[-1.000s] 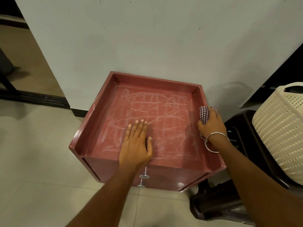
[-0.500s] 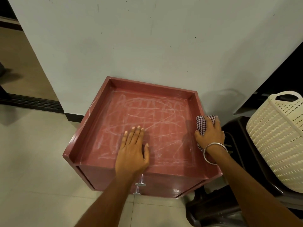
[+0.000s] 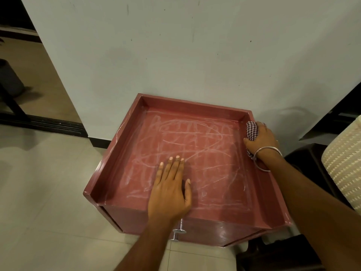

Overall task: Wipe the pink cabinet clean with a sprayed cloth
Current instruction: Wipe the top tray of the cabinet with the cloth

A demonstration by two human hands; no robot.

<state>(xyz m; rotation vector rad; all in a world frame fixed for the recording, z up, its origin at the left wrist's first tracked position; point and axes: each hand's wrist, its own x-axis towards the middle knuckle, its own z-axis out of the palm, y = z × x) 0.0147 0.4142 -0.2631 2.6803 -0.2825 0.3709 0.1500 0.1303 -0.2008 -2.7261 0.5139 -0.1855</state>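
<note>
The pink cabinet [image 3: 125,157] stands against the white wall, its recessed top covered in white chalk-like scribbles. My left hand [image 3: 171,189] lies flat, fingers spread, on the front middle of the top. My right hand [image 3: 260,140], with a metal bangle on the wrist, grips a bunched checked cloth [image 3: 251,131] pressed on the right rim near the back corner.
A dark plastic stool [image 3: 304,159] sits right of the cabinet with a cream woven basket [image 3: 343,165] on it. Metal knobs [image 3: 178,230] stick out of the cabinet front. Pale tiled floor [image 3: 45,192] lies to the left, with a doorway [image 3: 33,75] beyond.
My right hand has slid the cloth back along the right rim toward the rear corner. The left hand has stayed flat on the top. The view has shifted a little.
</note>
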